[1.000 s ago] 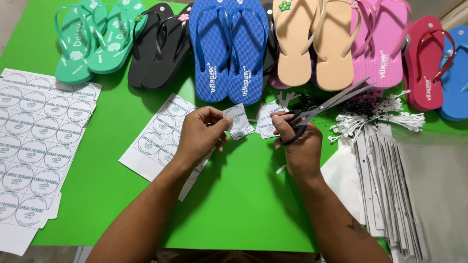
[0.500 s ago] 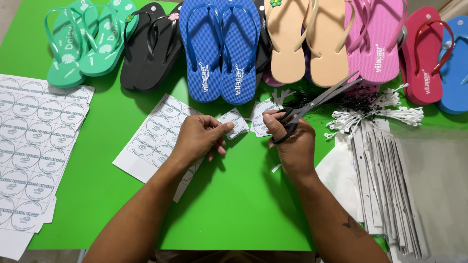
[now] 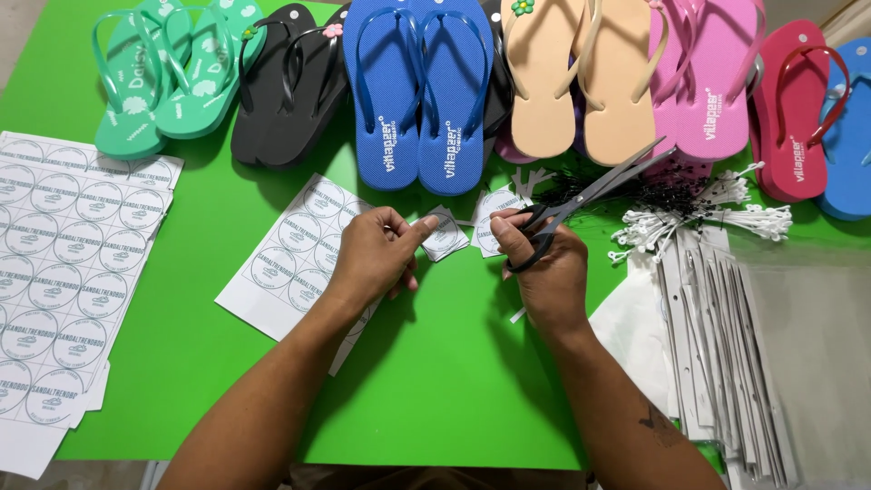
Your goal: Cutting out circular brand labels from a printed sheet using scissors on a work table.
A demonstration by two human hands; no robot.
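Near the centre of the frame the left hand [image 3: 376,254] pinches a small cut-out paper label [image 3: 446,234] between thumb and fingers, and the label hangs just above the green desk [image 3: 435,381]. The right hand [image 3: 544,268] is clenched through the handles of the grey scissors [image 3: 590,195], and it also seems to hold a second paper label [image 3: 494,227] under its fingers; the blades point to the upper right and look nearly closed. As I judge it, the risk is in the small size of the label: the fingertips are very near to where a cut would pass, so a hasty snip could nick a finger or run into the printed circle. The label can also slip away, because the pinch is only at one corner. The long blades reach over the bundle of white plastic tag fasteners [image 3: 717,209] and could catch on them. Both forearms come from the lower edge and meet in the middle, wrists bent a little inward. A partly cut label sheet [image 3: 290,263] lies under the left wrist.
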